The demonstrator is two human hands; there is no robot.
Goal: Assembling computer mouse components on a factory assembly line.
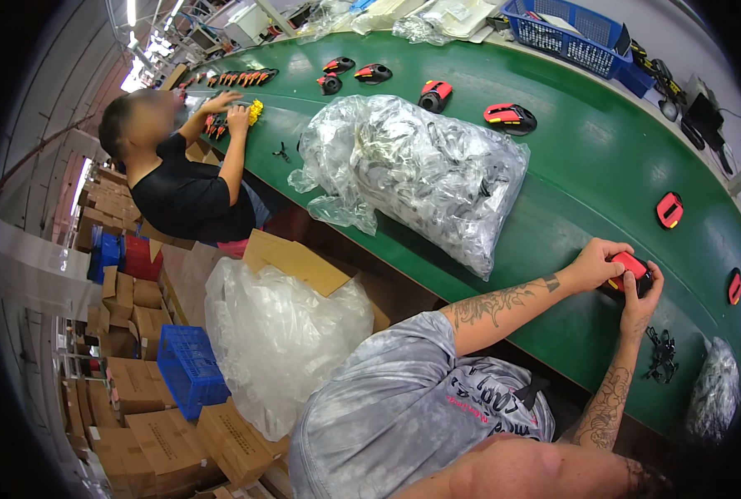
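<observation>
Both my hands are closed around one red-and-black plastic shell [630, 266] above the green belt, near its front edge. My left hand [596, 264] grips it from the left, with the thumb lying along its red top. From the near right, my right hand [643, 301] holds the other side, thumb pressed against it. The fingers hide much of the shell's underside. Close to my right forearm lies a small black spidery plastic frame [661, 354]. Similar red-and-black shells, such as one [669, 210] farther back, are spaced along the green belt [578, 200].
A large clear bag of parts [437, 170] takes up the belt to my left; another bag [713, 391] lies at right. A co-worker [192, 179] handles small parts at far left. An open carton with plastic lining [287, 324] stands beside me. A blue basket [566, 35] is behind.
</observation>
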